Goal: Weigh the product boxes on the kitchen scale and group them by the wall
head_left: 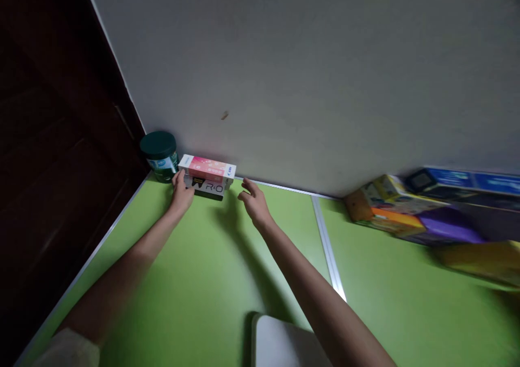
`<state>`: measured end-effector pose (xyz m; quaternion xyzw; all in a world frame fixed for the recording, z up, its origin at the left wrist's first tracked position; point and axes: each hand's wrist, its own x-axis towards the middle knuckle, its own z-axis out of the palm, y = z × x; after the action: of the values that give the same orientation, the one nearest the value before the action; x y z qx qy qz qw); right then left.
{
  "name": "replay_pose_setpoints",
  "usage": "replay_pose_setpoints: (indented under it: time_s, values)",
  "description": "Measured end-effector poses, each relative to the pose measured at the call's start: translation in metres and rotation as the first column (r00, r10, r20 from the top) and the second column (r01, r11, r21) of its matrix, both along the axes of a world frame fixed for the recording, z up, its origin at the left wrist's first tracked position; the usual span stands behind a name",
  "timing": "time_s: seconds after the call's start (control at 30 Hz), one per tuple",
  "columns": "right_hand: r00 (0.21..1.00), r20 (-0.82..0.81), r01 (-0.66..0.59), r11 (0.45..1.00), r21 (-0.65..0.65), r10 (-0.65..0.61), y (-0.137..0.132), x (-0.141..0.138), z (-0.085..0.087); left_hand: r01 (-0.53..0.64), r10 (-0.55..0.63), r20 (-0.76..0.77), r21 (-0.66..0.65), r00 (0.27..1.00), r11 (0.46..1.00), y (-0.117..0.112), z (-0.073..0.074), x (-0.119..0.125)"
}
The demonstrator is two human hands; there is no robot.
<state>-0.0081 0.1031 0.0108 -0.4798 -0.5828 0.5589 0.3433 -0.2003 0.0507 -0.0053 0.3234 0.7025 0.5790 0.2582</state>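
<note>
Against the wall, a pink and white carton (207,168) lies on top of a white and black box (208,187) lettered "R&O". My left hand (181,194) is at the left end of this stack, its fingers spread along the end and front and seeming to touch it. Some of its fingertips are hard to make out. To the right of the stack, my right hand (255,202) is held a little apart from it, fingers parted and nothing in them. A dark green lidded tub (160,156) stands just left of the boxes.
The green tabletop (182,280) meets a grey wall (284,85), and a metal strip (329,248) crosses it. Several blurred cartons (390,210) are piled at the right. A white flat object (280,345) lies at the near edge. A dark door (52,139) is on the left.
</note>
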Motion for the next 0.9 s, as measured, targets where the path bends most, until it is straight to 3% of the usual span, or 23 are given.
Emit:
replay_pose_setpoints:
  time_s: [0.07,0.17,0.23,0.3,0.37,0.43,0.63,0.8,0.9]
  values:
    - [0.999,-0.013,-0.031,0.999,-0.025,0.031,-0.023,0.028,0.012,0.113,-0.111,0.032,-0.038,0.993,0.993,-0.023,0.014,0.028]
    - [0.961,-0.068,-0.272,0.958,-0.092,0.266,-0.068,0.084,0.029,0.381,-0.367,0.129,-0.104,0.921,0.919,-0.069,0.030,0.087]
    - [0.895,-0.118,-0.443,0.889,-0.114,0.430,-0.099,0.125,0.038,0.604,-0.558,0.247,-0.178,0.792,0.777,-0.099,0.040,0.129]
    - [0.872,-0.156,-0.482,0.869,-0.112,0.464,-0.123,0.166,0.044,0.757,-0.672,0.352,-0.240,0.652,0.608,-0.121,0.050,0.172]
    - [0.897,-0.189,-0.425,0.898,-0.114,0.400,-0.141,0.208,0.048,0.826,-0.720,0.404,-0.273,0.564,0.493,-0.132,0.059,0.212]
    - [0.931,-0.211,-0.329,0.936,-0.127,0.299,-0.152,0.247,0.050,0.863,-0.755,0.418,-0.262,0.506,0.433,-0.132,0.064,0.252]
    - [0.962,-0.273,-0.025,0.993,-0.116,-0.008,-0.166,0.349,0.045,0.924,-0.855,0.349,-0.130,0.383,0.361,-0.105,0.054,0.368]
    - [0.907,-0.291,0.290,0.952,-0.095,-0.305,-0.158,0.412,0.025,0.936,-0.897,0.269,-0.093,0.351,0.339,-0.071,0.043,0.459]
    - [0.835,-0.259,0.497,0.867,-0.027,-0.486,-0.143,0.448,0.008,0.948,-0.915,0.247,-0.060,0.318,0.313,-0.044,0.036,0.515]
